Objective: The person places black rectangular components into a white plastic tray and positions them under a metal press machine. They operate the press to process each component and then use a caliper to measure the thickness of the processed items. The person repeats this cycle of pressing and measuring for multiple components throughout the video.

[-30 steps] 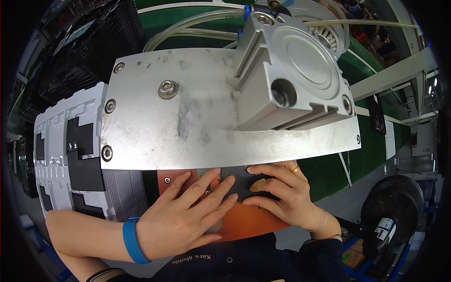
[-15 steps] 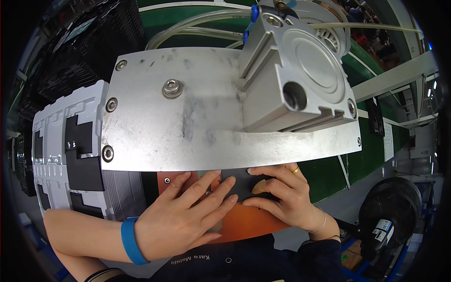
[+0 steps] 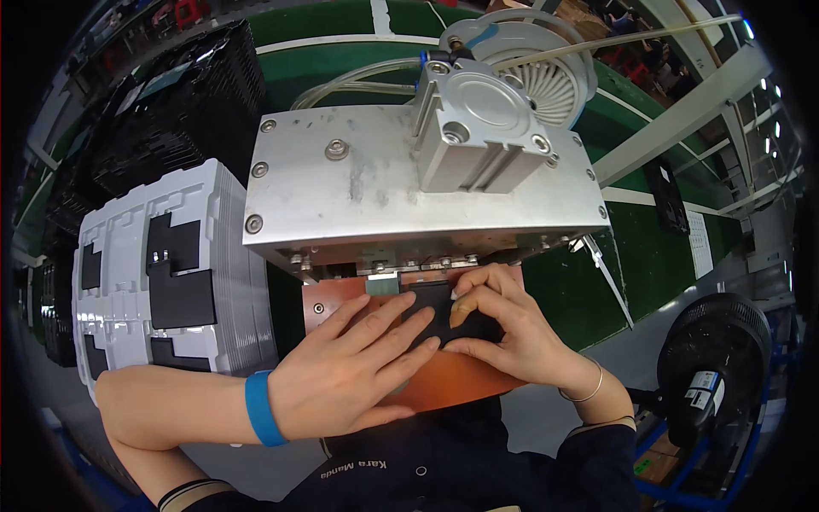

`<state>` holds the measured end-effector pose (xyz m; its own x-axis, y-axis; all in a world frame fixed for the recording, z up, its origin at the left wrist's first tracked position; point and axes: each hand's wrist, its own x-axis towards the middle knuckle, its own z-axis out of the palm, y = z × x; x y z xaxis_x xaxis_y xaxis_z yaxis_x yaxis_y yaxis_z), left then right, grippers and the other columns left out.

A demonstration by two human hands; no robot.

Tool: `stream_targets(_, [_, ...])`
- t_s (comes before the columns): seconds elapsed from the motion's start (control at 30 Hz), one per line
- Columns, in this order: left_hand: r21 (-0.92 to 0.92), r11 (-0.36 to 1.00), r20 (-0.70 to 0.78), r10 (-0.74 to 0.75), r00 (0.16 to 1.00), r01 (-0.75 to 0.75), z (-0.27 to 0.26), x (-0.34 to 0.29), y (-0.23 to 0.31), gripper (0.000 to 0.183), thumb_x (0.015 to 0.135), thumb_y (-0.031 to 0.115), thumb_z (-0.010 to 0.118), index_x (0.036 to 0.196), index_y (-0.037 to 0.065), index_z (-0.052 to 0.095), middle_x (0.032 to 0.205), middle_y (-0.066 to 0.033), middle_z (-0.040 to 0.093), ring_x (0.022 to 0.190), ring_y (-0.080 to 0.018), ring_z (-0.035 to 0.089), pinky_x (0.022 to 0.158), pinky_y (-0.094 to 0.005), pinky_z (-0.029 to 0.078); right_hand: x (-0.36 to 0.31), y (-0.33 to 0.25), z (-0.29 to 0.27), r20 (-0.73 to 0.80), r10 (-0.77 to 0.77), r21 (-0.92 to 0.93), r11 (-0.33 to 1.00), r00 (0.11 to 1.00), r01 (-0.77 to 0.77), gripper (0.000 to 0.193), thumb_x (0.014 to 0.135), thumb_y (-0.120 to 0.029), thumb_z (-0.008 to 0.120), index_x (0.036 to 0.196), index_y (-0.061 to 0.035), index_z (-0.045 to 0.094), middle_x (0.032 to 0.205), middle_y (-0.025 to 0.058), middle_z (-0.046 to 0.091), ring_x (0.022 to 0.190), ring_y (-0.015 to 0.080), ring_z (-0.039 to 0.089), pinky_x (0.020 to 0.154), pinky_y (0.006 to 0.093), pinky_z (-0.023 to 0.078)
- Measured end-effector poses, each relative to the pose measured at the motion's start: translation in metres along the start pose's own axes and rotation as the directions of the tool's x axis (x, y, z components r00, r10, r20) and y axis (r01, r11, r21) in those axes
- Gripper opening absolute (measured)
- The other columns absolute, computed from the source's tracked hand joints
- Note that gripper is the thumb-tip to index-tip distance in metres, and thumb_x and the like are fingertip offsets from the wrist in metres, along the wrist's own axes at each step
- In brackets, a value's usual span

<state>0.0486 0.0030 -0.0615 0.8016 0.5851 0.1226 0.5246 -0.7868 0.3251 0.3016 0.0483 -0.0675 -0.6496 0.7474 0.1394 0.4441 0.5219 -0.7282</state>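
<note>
A black flat part (image 3: 432,309) lies on the orange-red plate (image 3: 461,375) at the front of a metal press fixture (image 3: 341,205). My left hand (image 3: 345,363), with a blue wristband, rests palm down, its fingers stretched out and the fingertips on the part's left side. My right hand (image 3: 516,333) grips the right side of the same part, fingers bent and thumb low along the near edge. One right finger has a tan covering on its tip. The fingers hide much of the part. A small pale green piece (image 3: 383,284) shows beside its left edge.
A silver air cylinder (image 3: 482,128) tops the fixture, with clear hoses behind. At left stand stacked white trays (image 3: 230,256) holding black L-shaped parts, before black crates (image 3: 179,111). A caliper (image 3: 607,277) lies on the green table at right. A black fan (image 3: 712,367) stands right.
The view has shifted, so the fixture looks smaller and farther off and the gap under its top plate shows. Both hands stay at the black part with nearly the same hold.
</note>
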Motion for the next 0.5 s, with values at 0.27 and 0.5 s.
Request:
stream_targets(0.27, [-0.123,0.992,-0.147,-0.037,0.988,0.019,0.003,-0.002,0.000,0.045,0.079,0.027,0.077,0.118,0.007,0.065,0.122,-0.0131,0.058,0.111,-0.0313,0.055,0.083,-0.0404,0.046,-0.012,0.019,-0.026,0.291,0.510,0.647,0.518,0.810,-0.559,0.030,0.076,0.008,0.078,0.092,-0.0065,0.057,0.094,0.0010,0.066,0.087,0.0058,0.062,0.079,0.0218,0.051])
stream_targets(0.5, [-0.104,0.994,-0.165,0.007,0.986,-0.024,0.002,-0.001,0.005,0.031,0.079,0.022,0.077,0.105,0.008,0.068,0.112,-0.0092,0.062,0.096,-0.0278,0.059,0.075,-0.0370,0.047,-0.033,0.018,-0.038,0.240,0.582,0.674,0.476,0.777,-0.565,0.028,0.078,0.001,0.080,0.085,-0.0120,0.056,0.089,0.0017,0.070,0.083,0.0066,0.066,0.061,0.0195,0.052])
